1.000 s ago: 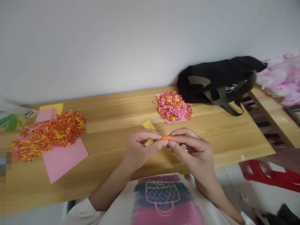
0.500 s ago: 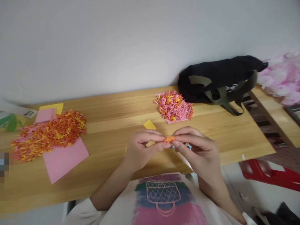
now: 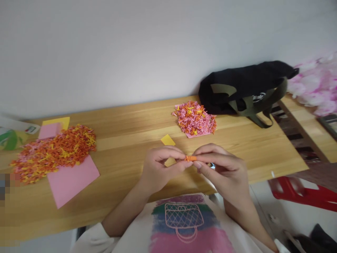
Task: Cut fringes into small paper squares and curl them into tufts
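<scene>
Between my two hands is a small orange paper roll [image 3: 191,158], held level above the table, its left end looking frilled. My left hand [image 3: 162,167] pinches that frilled end between thumb and fingertips. The other end sits in the closed thumb and fingers of my right hand [image 3: 226,168]. A small blue and white object [image 3: 211,165] shows behind my right fingers, too hidden to name. Just beyond my hands lies a yellow paper square [image 3: 167,140]. Farther back, a heap of pink, orange and yellow paper bits [image 3: 196,118] rests on a pink sheet.
At the left a larger heap of paper bits [image 3: 58,151] partly covers a pink sheet [image 3: 73,182]. Behind it are a pink pad [image 3: 49,130] and yellow paper [image 3: 65,122]. A black bag [image 3: 242,88] lies at the back right. A red stool [image 3: 302,193] stands below the table [image 3: 126,119].
The orange paper has turned between my fingers and now shows as a narrow roll with its frilled end leftward. Less of the blue object shows. My hands have hardly shifted.
</scene>
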